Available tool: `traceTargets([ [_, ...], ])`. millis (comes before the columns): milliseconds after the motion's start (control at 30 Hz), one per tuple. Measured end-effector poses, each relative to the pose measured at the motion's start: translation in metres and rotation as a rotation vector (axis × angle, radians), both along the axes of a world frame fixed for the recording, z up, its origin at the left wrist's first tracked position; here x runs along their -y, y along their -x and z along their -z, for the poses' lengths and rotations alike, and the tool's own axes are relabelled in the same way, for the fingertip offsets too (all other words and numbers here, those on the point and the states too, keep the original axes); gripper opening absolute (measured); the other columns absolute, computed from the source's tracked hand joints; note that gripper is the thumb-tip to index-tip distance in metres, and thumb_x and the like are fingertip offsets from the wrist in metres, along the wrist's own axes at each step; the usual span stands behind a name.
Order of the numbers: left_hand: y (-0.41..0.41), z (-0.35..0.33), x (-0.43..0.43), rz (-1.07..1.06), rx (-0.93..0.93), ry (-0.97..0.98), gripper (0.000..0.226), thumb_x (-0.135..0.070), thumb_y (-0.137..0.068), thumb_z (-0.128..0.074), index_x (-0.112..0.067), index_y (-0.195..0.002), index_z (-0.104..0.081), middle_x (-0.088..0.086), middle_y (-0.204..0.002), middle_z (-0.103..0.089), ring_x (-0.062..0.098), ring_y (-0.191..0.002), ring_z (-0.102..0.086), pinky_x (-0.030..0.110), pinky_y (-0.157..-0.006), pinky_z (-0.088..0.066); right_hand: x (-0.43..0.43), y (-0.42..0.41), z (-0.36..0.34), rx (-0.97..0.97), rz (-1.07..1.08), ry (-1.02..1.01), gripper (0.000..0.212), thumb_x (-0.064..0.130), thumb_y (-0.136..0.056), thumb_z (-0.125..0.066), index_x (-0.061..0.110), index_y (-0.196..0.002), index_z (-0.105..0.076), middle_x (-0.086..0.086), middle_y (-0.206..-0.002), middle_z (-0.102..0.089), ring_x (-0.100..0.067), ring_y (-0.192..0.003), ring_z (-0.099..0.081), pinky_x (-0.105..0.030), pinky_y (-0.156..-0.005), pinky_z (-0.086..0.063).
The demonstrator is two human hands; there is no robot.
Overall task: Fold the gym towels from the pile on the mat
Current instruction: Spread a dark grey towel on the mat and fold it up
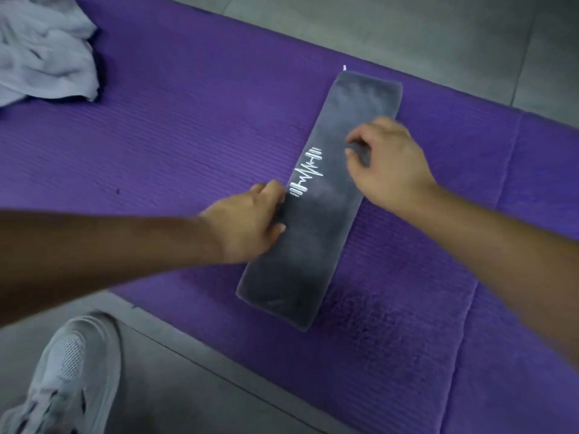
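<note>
A dark grey gym towel (326, 220) lies folded into a long narrow strip on the purple mat (175, 145), with a white barbell-and-pulse logo facing up. My left hand (247, 220) grips the strip's left long edge near the logo, fingers curled around it. My right hand (388, 161) rests on the right side of the strip, and its fingertips pinch the cloth. A pile of light grey towels (44, 48) sits crumpled at the mat's far left corner.
The mat lies on a grey tiled floor (407, 23). A grey sneaker (69, 380) stands on the floor at the lower left, just off the mat's near edge. Bare mat stretches between the pile and the strip.
</note>
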State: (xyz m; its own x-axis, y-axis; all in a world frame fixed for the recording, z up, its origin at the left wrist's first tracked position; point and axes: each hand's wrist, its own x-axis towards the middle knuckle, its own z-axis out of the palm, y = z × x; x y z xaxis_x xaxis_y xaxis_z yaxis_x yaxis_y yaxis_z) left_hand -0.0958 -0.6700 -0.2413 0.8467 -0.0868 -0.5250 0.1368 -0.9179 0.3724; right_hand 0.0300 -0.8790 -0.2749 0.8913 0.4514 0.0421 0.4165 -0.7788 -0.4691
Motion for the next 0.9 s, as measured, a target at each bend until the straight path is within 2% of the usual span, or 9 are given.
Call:
traceTargets([
  [100,-0.018,0.004,-0.018,0.004,-0.11,0.087,0.032,-0.021,-0.093,-0.067,-0.014,-0.118,-0.047,0.003,-0.116,-0.062,0.019,-0.097,-0.061,0.035,-0.09,-0.048,0.017,0.026,0.007,-0.185,0.026,0.027,0.027,0.038,-0.093,-0.061,0.02,-0.113,-0.063,0.0,-0.096,-0.059,-0.02,-0.087,-0.058,-0.039,-0.081,-0.052],
  [233,-0.041,0.01,-0.008,-0.142,-0.095,0.129,0.044,-0.024,-0.09,-0.072,-0.017,-0.127,-0.048,0.0,-0.107,-0.067,0.022,-0.106,-0.065,0.04,-0.096,-0.05,0.027,0.053,0.01,-0.376,0.079,0.056,0.05,0.046,-0.092,-0.061,0.029,-0.138,-0.049,-0.003,-0.102,-0.062,-0.024,-0.096,-0.061,-0.04,-0.087,-0.052],
  [333,-0.053,0.016,0.006,-0.297,-0.024,0.153,0.041,-0.029,-0.088,-0.072,-0.02,-0.123,-0.052,0.0,-0.105,-0.07,0.021,-0.101,-0.066,0.033,-0.088,-0.05,0.025,0.058,0.01,-0.456,0.193,0.013,0.053,0.045,-0.093,-0.062,0.034,-0.142,-0.046,0.001,-0.105,-0.062,-0.018,-0.096,-0.061,-0.033,-0.084,-0.05],
  [433,-0.061,0.024,0.016,-0.48,0.009,0.224,0.031,-0.029,-0.082,-0.08,-0.023,-0.104,-0.059,-0.001,-0.1,-0.071,0.019,-0.094,-0.067,0.031,-0.085,-0.052,0.016,0.061,0.01,-0.625,0.355,-0.213,0.052,0.037,-0.091,-0.067,0.036,-0.139,-0.049,0.008,-0.098,-0.064,-0.011,-0.085,-0.064,-0.025,-0.072,-0.051],
  [533,-0.069,0.033,0.012,-0.662,-0.055,0.388,0.027,-0.02,-0.074,-0.087,-0.02,-0.085,-0.062,0.005,-0.091,-0.073,0.023,-0.09,-0.072,0.04,-0.086,-0.06,0.006,0.069,0.009,-0.668,0.487,-0.352,0.046,0.028,-0.091,-0.068,0.037,-0.134,-0.053,0.012,-0.096,-0.063,-0.005,-0.08,-0.065,-0.02,-0.062,-0.052],
  [633,-0.081,0.029,0.001,-0.683,-0.185,0.505,0.024,-0.017,-0.077,-0.087,-0.018,-0.088,-0.066,0.002,-0.085,-0.072,0.015,-0.081,-0.069,0.028,-0.071,-0.057,-0.004,0.078,0.006,-0.655,0.611,-0.456,0.039,0.019,-0.092,-0.066,0.035,-0.127,-0.059,0.013,-0.094,-0.063,-0.004,-0.081,-0.063,-0.016,-0.061,-0.052],
  [700,-0.086,0.026,-0.005,-0.673,-0.276,0.557,0.021,-0.016,-0.08,-0.085,-0.018,-0.09,-0.066,0.001,-0.086,-0.074,0.013,-0.079,-0.067,0.026,-0.071,-0.054,-0.012,0.079,0.002,-0.689,0.722,-0.565,0.036,0.016,-0.091,-0.068,0.035,-0.121,-0.061,0.012,-0.093,-0.063,-0.004,-0.076,-0.062,-0.015,-0.057,-0.052],
  [833,-0.085,0.023,-0.003,-0.691,-0.421,0.788,0.023,-0.009,-0.086,-0.077,-0.007,-0.108,-0.071,0.007,-0.097,-0.078,0.015,-0.081,-0.072,0.029,-0.074,-0.061,-0.019,0.07,-0.005,-0.794,0.871,-0.767,0.038,0.01,-0.089,-0.07,0.029,-0.12,-0.061,-0.011,-0.104,-0.072,-0.02,-0.083,-0.067,-0.031,-0.062,-0.054],
  [900,-0.082,0.021,0.002,-0.712,-0.391,0.844,0.014,-0.007,-0.087,-0.074,-0.009,-0.101,-0.07,0.008,-0.094,-0.077,0.016,-0.078,-0.071,0.028,-0.07,-0.061,-0.018,0.068,-0.009,-0.845,0.877,-0.883,0.042,0.006,-0.09,-0.069,0.029,-0.124,-0.058,-0.017,-0.108,-0.073,-0.02,-0.08,-0.066,-0.031,-0.059,-0.051],
])
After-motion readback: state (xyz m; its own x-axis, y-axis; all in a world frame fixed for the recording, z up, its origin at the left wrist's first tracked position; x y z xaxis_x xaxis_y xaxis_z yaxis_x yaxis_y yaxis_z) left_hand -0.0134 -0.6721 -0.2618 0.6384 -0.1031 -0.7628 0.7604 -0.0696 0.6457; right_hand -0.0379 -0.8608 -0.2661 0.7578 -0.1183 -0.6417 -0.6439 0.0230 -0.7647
